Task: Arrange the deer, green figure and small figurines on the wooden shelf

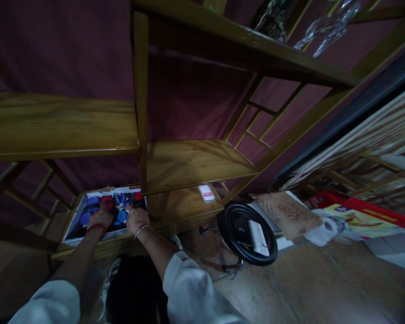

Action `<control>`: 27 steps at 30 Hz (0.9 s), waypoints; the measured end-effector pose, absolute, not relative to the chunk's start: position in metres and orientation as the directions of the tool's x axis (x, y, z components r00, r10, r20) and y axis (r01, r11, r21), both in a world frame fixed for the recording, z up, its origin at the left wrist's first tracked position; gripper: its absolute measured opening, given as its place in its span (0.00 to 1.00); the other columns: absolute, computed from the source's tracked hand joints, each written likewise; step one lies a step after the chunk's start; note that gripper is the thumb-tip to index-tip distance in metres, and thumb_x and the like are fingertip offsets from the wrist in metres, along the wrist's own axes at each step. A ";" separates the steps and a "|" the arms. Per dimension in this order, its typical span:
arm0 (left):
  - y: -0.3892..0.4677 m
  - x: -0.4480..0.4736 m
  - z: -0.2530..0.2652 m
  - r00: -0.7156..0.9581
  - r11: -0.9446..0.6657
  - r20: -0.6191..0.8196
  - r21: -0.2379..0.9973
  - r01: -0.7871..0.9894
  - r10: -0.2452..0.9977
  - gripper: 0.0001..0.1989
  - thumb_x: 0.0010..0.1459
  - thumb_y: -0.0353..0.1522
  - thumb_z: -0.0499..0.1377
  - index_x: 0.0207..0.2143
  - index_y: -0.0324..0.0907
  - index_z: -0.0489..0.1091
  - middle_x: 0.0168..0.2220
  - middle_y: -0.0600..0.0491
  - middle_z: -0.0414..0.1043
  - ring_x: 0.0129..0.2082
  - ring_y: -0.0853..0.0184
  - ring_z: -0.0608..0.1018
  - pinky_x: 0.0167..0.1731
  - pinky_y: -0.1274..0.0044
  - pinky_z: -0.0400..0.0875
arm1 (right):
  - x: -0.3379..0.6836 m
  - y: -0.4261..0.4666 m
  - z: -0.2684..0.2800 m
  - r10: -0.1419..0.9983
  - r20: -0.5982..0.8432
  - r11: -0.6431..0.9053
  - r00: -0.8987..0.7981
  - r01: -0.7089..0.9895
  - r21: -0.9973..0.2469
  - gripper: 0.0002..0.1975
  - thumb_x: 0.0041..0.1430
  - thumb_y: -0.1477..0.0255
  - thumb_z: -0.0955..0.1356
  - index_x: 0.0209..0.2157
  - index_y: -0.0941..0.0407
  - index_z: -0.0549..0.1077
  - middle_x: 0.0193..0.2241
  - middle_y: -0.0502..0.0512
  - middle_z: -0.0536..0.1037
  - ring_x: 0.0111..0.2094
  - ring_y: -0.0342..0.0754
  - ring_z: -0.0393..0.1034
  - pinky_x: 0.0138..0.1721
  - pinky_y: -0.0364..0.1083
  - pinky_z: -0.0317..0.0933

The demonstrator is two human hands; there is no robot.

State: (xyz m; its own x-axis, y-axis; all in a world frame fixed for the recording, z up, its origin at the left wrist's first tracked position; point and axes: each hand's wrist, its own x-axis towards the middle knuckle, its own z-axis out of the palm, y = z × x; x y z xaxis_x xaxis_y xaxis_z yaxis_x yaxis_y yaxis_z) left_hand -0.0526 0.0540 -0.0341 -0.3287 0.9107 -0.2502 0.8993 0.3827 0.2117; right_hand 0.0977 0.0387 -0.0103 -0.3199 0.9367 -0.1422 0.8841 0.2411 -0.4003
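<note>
A shallow white box (pixel 70 230) sits on the lowest shelf at the left, filled with blue, purple, black and red small items whose kind I cannot make out. My left hand (pixel 100 218), with a red bead bracelet at the wrist, reaches into the box, its fingers closed on a red-and-black item (pixel 107 203). Beside it, my right hand (pixel 137 219), wearing a silver bracelet, is inside the box's right part. Its fingers are bent together near round blue pieces (pixel 121 216); what they hold, if anything, is hidden.
Wooden shelves (pixel 60 126) rise around the box. A small white-and-red pack (pixel 207 192) lies on the lower right shelf. On the right stands a round black stool (pixel 225 234) bearing a black box and a white object, near cardboard (pixel 286 213) and a red-yellow package (pixel 364 216).
</note>
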 end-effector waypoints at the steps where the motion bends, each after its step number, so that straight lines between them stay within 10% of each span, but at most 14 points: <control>1: 0.054 -0.052 -0.033 -0.327 0.384 -0.267 0.198 0.902 0.907 0.25 0.53 0.34 0.43 0.53 0.34 0.53 0.38 0.38 0.70 0.41 0.54 0.73 0.40 0.67 0.62 | 0.098 0.039 -0.011 0.937 -0.138 0.243 -0.320 0.884 -0.399 0.19 0.49 0.75 0.61 0.45 0.48 0.64 0.39 0.52 0.73 0.36 0.47 0.69 0.34 0.44 0.61; 27: 0.051 -0.044 -0.034 -0.163 0.217 -0.259 0.193 0.957 0.952 0.22 0.53 0.37 0.44 0.51 0.44 0.59 0.49 0.44 0.64 0.50 0.55 0.65 0.44 0.67 0.60 | 0.099 0.041 -0.020 0.926 -0.115 0.285 -0.360 0.865 -0.413 0.19 0.50 0.73 0.60 0.45 0.48 0.62 0.40 0.53 0.71 0.36 0.47 0.69 0.34 0.44 0.62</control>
State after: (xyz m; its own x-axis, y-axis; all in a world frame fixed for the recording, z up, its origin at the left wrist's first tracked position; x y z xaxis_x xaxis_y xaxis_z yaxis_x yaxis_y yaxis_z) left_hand -0.0442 0.0509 -0.0337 -0.1632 0.9521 -0.2587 0.9570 0.2165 0.1930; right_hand 0.0994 0.0406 -0.0200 -0.3603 0.9257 -0.1150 0.8649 0.2852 -0.4131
